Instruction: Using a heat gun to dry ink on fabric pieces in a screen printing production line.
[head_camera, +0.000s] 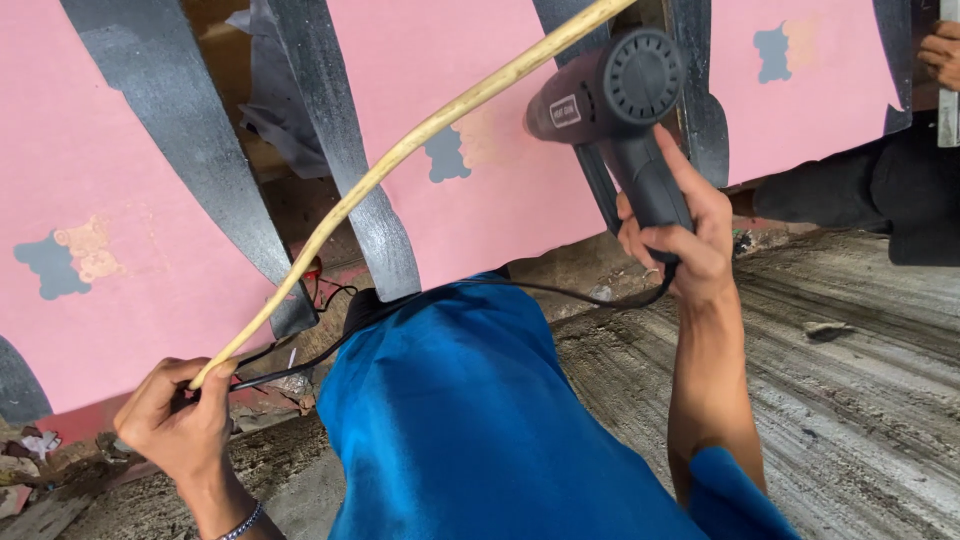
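The right hand (685, 245) grips the handle of a black heat gun (610, 100), whose nozzle points left at a pale curved cane (400, 155). The gun's black cord (480, 290) trails from the grip down across a blue garment (470, 410). The left hand (180, 415) clenches the cane's lower end, and the cane arcs up to the right, passing just beside the nozzle. Behind stand pink panels (480, 120) with dark grey curved strips (340, 140). Another person's hand (942, 52) shows at the top right edge.
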